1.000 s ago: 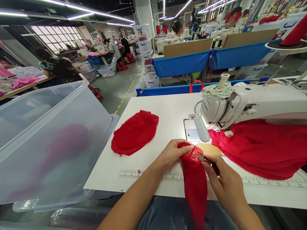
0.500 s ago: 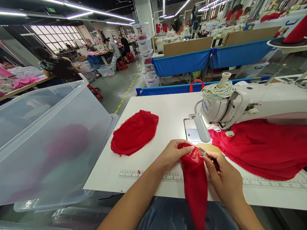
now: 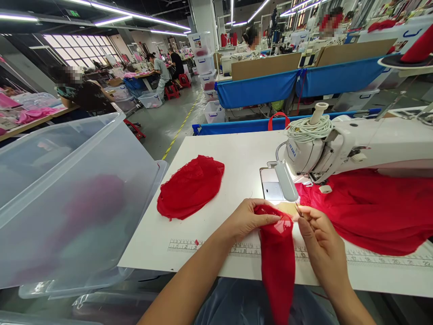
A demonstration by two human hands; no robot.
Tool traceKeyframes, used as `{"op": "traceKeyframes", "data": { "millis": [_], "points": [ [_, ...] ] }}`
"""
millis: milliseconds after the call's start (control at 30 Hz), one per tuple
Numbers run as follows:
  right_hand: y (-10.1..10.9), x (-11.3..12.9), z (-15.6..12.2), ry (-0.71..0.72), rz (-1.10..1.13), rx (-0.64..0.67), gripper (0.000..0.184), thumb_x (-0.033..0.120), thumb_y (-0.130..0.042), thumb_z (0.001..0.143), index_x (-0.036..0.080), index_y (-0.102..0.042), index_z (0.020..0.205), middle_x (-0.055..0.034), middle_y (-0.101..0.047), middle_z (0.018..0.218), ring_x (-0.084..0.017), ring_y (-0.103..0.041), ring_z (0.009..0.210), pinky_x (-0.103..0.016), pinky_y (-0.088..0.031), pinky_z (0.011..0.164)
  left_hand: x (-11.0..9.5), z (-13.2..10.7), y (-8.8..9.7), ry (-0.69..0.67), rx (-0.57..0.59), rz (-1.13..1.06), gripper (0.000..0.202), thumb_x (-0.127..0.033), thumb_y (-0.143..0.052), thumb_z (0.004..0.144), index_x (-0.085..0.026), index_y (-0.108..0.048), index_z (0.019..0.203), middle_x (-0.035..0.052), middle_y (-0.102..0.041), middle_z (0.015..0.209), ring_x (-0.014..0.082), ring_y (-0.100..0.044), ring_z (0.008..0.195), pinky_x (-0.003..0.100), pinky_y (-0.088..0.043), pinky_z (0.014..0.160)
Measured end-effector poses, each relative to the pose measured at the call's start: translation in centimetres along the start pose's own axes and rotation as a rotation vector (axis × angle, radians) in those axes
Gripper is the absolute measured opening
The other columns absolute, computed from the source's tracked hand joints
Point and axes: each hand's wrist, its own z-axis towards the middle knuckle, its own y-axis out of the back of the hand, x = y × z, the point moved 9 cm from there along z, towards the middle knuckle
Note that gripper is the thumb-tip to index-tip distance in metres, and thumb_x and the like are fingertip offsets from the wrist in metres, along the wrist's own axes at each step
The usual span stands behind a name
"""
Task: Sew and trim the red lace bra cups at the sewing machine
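My left hand (image 3: 252,219) is closed on the top edge of a narrow red fabric piece (image 3: 277,266), thumb pressed on its shiny, lacy upper part. The rest of the cloth hangs over the table edge toward my lap. Just right of it, my right hand (image 3: 323,234) is closed on thread snips (image 3: 298,210); only their metal tip shows, and the fingers hide the rest. The tip is a little apart from the cloth. Beyond my right hand, a large red cloth (image 3: 379,212) lies beneath the sewing machine (image 3: 368,140). A red lace-edged piece (image 3: 191,187) rests flat at left.
The white table (image 3: 237,158) has a printed ruler (image 3: 182,246) along its front. A clear plastic bin (image 3: 135,180) stands against its left side. A red thread cone (image 3: 419,47) is at upper right. Co-workers sit at other tables behind.
My right hand has moved slightly right and turned, bringing the snips away from the cloth's edge. My left hand keeps its hold, with the thumb shifted slightly right and down.
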Motion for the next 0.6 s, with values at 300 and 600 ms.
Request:
{"op": "traceKeyframes", "data": {
  "millis": [300, 600],
  "points": [
    [-0.6, 0.5, 1.2, -0.002, -0.005, 0.101, 0.033, 0.053, -0.061, 0.08, 0.021, -0.067, 0.076, 0.0013, -0.059, 0.061, -0.014, -0.05, 0.053, -0.024, -0.04, 0.048, 0.1, 0.1, 0.2, -0.022, -0.014, 0.018, 0.028, -0.03, -0.086, 0.056, -0.012, -0.072, 0.072, 0.0033, -0.066, 0.071, 0.0122, -0.058, 0.068, 0.023, -0.044, 0.066],
    [0.0, 1.8, 0.4, 0.057, 0.038, -0.007, 0.022, 0.04, -0.06, 0.084, 0.021, -0.063, 0.074, 0.0031, -0.054, 0.062, -0.01, -0.046, 0.053, -0.02, -0.039, 0.048, 0.1, 0.3, 0.8, -0.113, -0.104, 0.24, 0.018, -0.028, -0.077, 0.061, -0.012, -0.068, 0.066, 0.0019, -0.062, 0.065, 0.0127, -0.053, 0.064, 0.023, -0.039, 0.059]
  ]
}}
